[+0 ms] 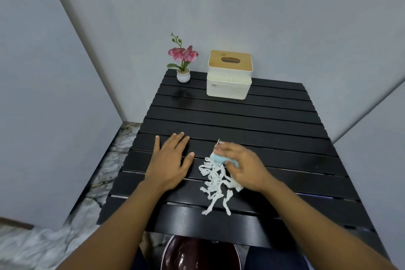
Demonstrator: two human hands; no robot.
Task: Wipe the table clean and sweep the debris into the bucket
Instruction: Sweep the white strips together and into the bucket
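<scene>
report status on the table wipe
Left hand flat on table, open. Right hand grips blue cloth at the white paper strips. Bucket below near edge, nothing between.

Right hand (242, 165) grips blue cloth (219, 158) over white paper shreds (213, 184); left hand (169, 160) flat on black table (252, 116).
</scene>
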